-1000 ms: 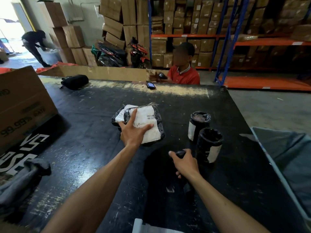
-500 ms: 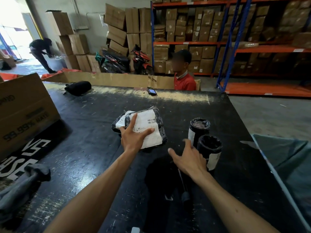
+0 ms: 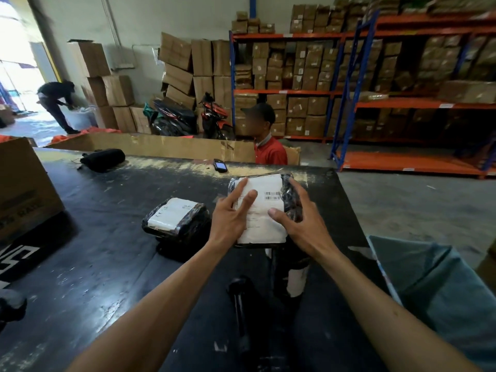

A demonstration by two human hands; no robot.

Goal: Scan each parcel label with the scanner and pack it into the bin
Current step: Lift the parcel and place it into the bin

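Note:
I hold a black-wrapped parcel point(image 3: 268, 210) with a white barcode label up above the table, between both hands. My left hand point(image 3: 230, 216) lies on the label's left side with fingers spread. My right hand point(image 3: 303, 224) grips the parcel's right edge. A second black parcel with a white label point(image 3: 175, 221) lies on the black table point(image 3: 94, 264) to the left. The black scanner point(image 3: 239, 294) lies on the table between my forearms, with no hand on it. The grey-green bin point(image 3: 434, 291) stands at the table's right edge.
A dark cylindrical parcel with a white label point(image 3: 296, 277) stands under the held parcel, partly hidden. At the left edge stands a big cardboard box point(image 3: 24, 183). A black bag point(image 3: 103, 160) and a phone point(image 3: 220, 165) lie at the far side, where a person in a red shirt point(image 3: 269, 154) sits.
My right hand let go of the scanner, which now lies on the table. The top parcel went up and to the right into both hands, uncovering the second parcel.

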